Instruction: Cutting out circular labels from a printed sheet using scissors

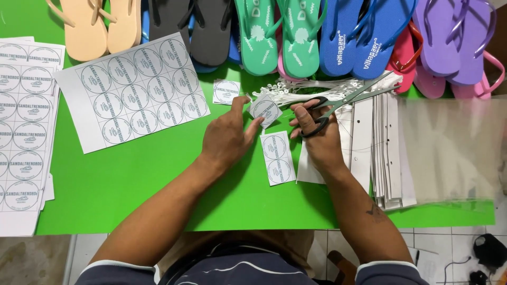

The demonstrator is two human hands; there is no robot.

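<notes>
So I'm trimming round labels out of printed sheets, and the trick at this step is to feed the paper into the blades instead of chasing the curve with the scissors. My left hand (227,138) pinches a single cut label (265,110) between thumb and fingertips, closed lightly on its left edge, tilted like a diamond. My right hand (317,134) has thumb and fingers through the black loops of the scissors (346,100), closed on the handles; the blades point up and right, away from the label, lying over a bundle of white ties (311,87), and look about shut. So the label sits just left of the handles, not between the blades yet. I'd guess short snips and slow turning keep the edge clean.

Just below the hands lies a two-label strip (278,158) on the green mat (132,184), with a stack of white card strips (388,153) to the right. Further left is the full sheet of labels (132,92), plus one loose label (226,92) beside it. Along the far edge, rows of flip-flops (274,31) in many colours.
</notes>
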